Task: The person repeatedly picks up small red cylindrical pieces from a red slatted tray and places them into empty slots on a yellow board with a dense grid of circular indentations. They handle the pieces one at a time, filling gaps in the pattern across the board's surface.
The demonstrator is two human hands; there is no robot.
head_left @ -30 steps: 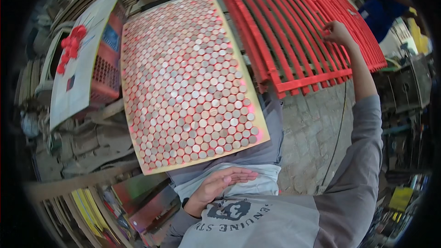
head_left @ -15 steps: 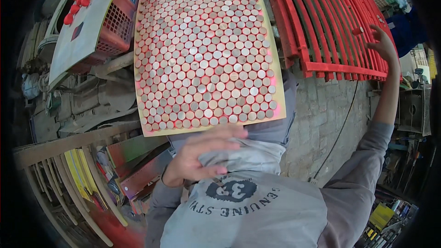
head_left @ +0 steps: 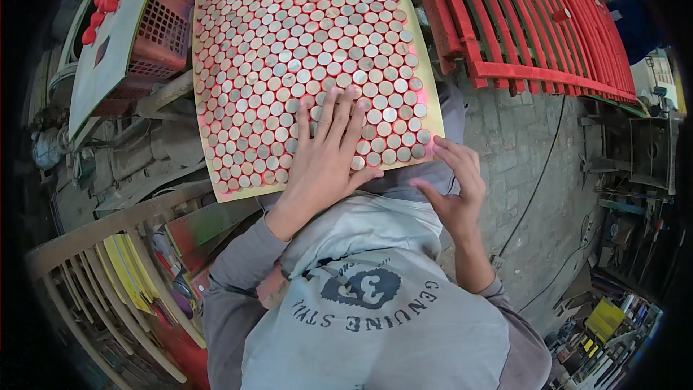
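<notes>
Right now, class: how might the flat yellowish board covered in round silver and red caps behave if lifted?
The flat yellowish board looks thin, so it may flex. The round caps cover it densely, probably adding weight. Whether they are fixed is unclear; loose ones might slide. The left hand lies flat on them.

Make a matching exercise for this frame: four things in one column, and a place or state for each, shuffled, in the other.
Things:
1. left hand
2. right hand
3. red slatted rack
4. red plastic crate

Places or states:
A. left of the board
B. flat on the round caps
C. at the board's near right corner
D. right of the board

Pairs: 1-B, 2-C, 3-D, 4-A. The board is yellow-edged.
</notes>
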